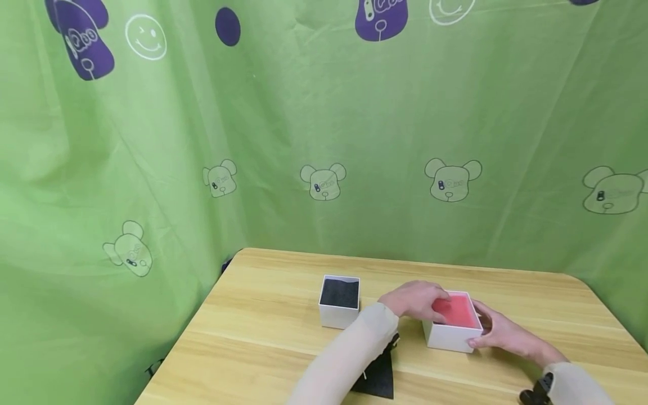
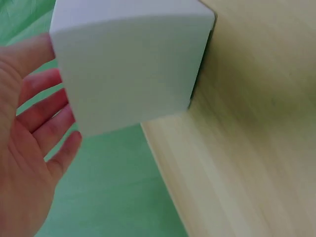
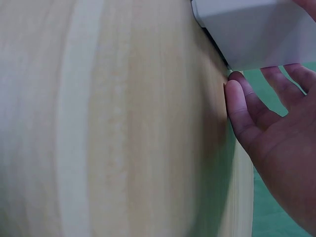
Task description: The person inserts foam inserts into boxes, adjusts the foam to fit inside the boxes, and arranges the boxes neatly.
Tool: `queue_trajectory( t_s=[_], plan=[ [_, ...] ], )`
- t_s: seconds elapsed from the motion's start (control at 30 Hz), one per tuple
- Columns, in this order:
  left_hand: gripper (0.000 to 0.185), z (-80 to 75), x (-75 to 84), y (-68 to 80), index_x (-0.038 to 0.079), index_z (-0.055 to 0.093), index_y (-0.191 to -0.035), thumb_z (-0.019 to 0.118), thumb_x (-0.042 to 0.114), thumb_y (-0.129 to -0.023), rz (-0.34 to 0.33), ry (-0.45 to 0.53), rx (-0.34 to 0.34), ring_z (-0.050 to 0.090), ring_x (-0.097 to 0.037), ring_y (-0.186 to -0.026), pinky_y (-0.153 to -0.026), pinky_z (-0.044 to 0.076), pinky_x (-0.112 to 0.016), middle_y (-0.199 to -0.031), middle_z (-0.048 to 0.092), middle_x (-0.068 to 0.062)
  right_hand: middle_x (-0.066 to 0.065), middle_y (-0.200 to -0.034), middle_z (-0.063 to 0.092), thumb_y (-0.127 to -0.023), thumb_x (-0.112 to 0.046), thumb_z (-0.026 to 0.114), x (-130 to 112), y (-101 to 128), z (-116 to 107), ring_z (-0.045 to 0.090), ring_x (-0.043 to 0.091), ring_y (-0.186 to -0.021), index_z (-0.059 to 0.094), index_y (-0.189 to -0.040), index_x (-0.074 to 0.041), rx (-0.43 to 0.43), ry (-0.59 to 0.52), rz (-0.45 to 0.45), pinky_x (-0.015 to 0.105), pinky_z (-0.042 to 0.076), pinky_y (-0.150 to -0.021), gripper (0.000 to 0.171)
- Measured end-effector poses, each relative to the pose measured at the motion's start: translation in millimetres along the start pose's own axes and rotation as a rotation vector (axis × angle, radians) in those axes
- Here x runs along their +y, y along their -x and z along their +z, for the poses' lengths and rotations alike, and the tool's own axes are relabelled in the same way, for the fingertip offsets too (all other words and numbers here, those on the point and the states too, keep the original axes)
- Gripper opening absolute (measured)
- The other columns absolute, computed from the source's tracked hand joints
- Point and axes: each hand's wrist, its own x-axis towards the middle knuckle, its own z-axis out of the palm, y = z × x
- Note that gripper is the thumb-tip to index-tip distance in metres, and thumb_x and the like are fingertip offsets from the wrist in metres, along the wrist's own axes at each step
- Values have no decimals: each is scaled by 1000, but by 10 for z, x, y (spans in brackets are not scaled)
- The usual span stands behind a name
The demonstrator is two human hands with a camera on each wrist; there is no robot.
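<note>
A square white box (image 1: 449, 337) with a red lining or insert (image 1: 459, 311) inside stands on the right half of the table. My left hand (image 1: 416, 300) reaches over its left rim, thumb and fingers spread at the red material. In the left wrist view the fingertips disappear behind the box wall (image 2: 133, 74). At the right side my right hand (image 1: 498, 334) steadies the box, thumb at the front lower corner and fingers round the side and back. Its thumb and fingers also show beside the box (image 3: 261, 34) in the right wrist view.
A second white box (image 1: 339, 316) with a dark insert (image 1: 340, 293) stands left of my left forearm. Partly under that forearm lies a flat black piece (image 1: 377, 378). The wooden table (image 1: 263, 315) ends at a green patterned curtain (image 1: 374, 112).
</note>
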Motion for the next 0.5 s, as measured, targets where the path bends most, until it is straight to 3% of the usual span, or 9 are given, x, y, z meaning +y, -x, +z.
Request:
queue_trajectory(
  t_s=[0.13,0.33,0.5],
  plan=[
    [53,-43,5,21,36,54,-131,65,55,-82,-34,-36,-16,47,6,-99,-87,34,-13,-116,52,21,-2,-126,49,-80,8,67,3,7,-14,54,4,-106,3,-143,14,-10,-18,-6,26,48,-85,90],
    [54,-63,33,45,38,56,-127,65,60,-79,-85,-85,-16,47,5,-86,-80,35,-15,-104,52,22,1,-128,48,-80,6,68,3,9,-10,53,3,-107,2,-143,14,-4,-21,10,26,48,-86,92],
    [51,-54,50,50,37,58,-124,64,61,-79,-95,-112,-16,47,4,-82,-76,35,-15,-96,52,22,-13,-125,49,-79,6,69,8,7,-9,52,1,-107,2,-143,15,1,-16,5,24,47,-86,92]
  ],
)
